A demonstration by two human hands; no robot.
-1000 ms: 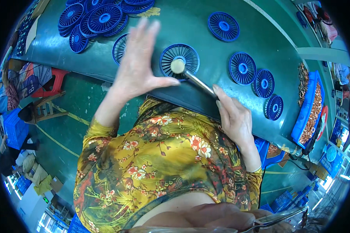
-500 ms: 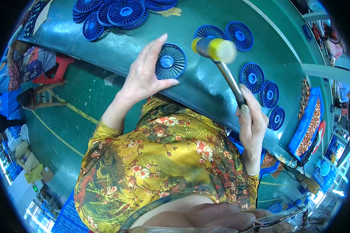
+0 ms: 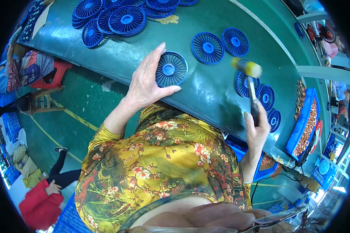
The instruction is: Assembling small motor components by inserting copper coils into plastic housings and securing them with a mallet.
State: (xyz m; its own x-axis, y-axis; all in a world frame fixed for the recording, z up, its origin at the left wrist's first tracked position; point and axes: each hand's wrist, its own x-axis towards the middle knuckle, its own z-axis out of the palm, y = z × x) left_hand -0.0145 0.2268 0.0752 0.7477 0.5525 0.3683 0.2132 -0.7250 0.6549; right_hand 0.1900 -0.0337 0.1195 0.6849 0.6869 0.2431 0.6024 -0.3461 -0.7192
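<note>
My left hand lies on the table with thumb and fingers spread around the left side of a round blue slatted plastic disc. The hand appears to touch the disc's rim; the disc lies flat near the table's front edge. My right hand grips a mallet by its dark handle. Its head, with a yellow face, is blurred and held up, partly covering another blue disc.
Two blue discs lie beyond, and smaller ones at right. Stacked discs stand at the back left. A blue tray of copper-coloured pieces sits at right. A person in red is at lower left.
The mallet has swung right and slightly down, away from the disc at my left hand. My left hand stays at its disc. A person in red has come into view at lower left.
</note>
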